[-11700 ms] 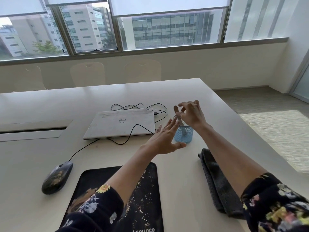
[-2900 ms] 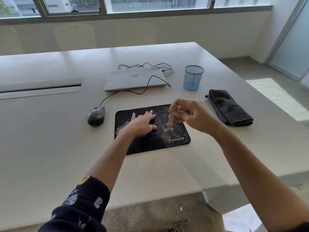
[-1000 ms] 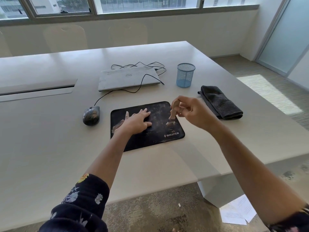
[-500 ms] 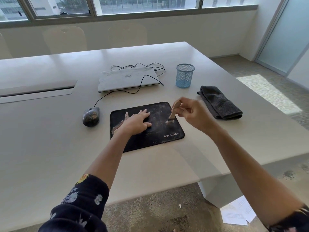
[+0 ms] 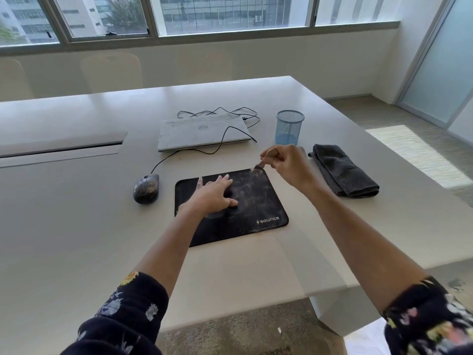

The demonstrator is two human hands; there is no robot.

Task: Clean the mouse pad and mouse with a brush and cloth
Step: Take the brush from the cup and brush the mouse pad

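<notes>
A black mouse pad (image 5: 258, 203), dusty with pale specks, lies on the table in front of me. My left hand (image 5: 213, 194) rests flat on its left half, fingers spread. My right hand (image 5: 286, 162) is closed on a small wooden-handled brush (image 5: 262, 163), whose bristles touch the pad's far right corner. A dark dusty mouse (image 5: 146, 188) sits just left of the pad, its cable running toward the laptop. A folded dark grey cloth (image 5: 343, 172) lies to the right of the pad.
A closed silver laptop (image 5: 202, 133) with tangled black cables lies behind the pad. A blue mesh cup (image 5: 289, 127) stands beside it. The table's (image 5: 76, 226) near edge and right corner are close. Chairs stand at the far side under the windows.
My right hand has carried the brush from the pad's middle right up to its far right corner. The left hand stays pressed on the pad. Much earlier, the right hand was at the mesh cup.
</notes>
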